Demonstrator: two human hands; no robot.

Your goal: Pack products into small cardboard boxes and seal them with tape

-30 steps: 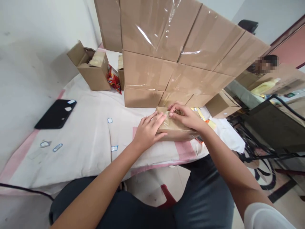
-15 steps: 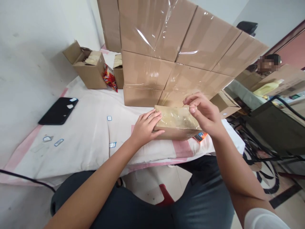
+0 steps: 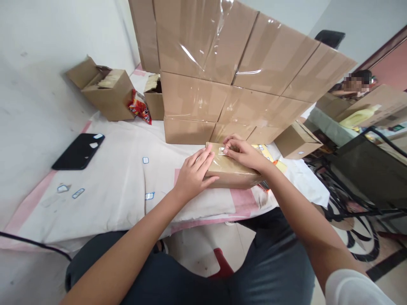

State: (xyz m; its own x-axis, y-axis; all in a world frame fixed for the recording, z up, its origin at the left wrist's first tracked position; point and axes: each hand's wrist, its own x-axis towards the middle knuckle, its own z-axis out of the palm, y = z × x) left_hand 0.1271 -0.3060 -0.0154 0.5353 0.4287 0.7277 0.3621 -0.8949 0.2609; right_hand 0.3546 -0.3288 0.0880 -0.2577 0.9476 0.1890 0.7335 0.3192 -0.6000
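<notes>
A small cardboard box (image 3: pixel 233 179) lies on the cloth in front of me, its top glossy with clear tape. My left hand (image 3: pixel 194 171) rests on the box's left end, fingers stretched out and the thumb along the near side. Over the box top, my right hand (image 3: pixel 243 153) has its thumb and fingers pinched together. At those fingertips shows a small shiny piece of clear tape (image 3: pixel 221 150), touching or just above the cardboard. Part of the box's right end is hidden under my right wrist.
Behind the box rises a wrapped stack of cartons (image 3: pixel 197 99). Open boxes (image 3: pixel 116 99) and a red packet (image 3: pixel 140 106) stand back left; a black phone-like slab (image 3: pixel 78 151) lies left. Another carton (image 3: pixel 297 142) is at right. A person (image 3: pixel 356 82) sits far right.
My right hand has come down and left, from above the box's right end to near the middle of its top. My left hand has stayed on the left end.
</notes>
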